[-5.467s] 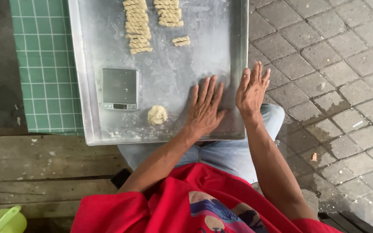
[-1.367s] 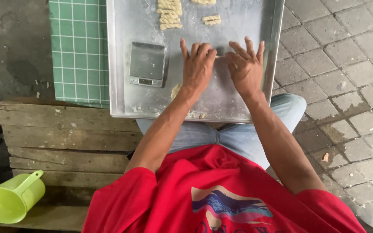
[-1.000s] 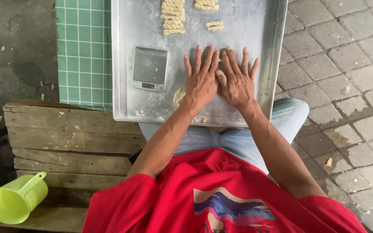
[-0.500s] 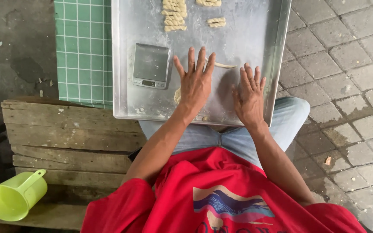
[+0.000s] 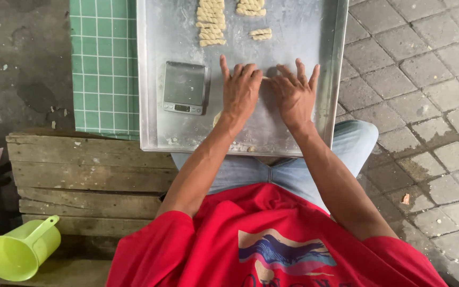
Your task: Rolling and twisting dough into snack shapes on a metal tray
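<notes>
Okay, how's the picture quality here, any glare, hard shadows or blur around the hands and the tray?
Head view: soft, even daylight; the metal tray looks dull and floury, without strong glare. Only faint shadows sit under the left hand and right hand. Both hands, the small scale and the dough twists look sharp; straight edges bow slightly near the frame borders.

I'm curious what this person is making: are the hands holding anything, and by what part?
Nothing is gripped. Both palms lie flat on the metal tray, the left hand and right hand pressing a thin strip of dough, seen only between them.
</notes>
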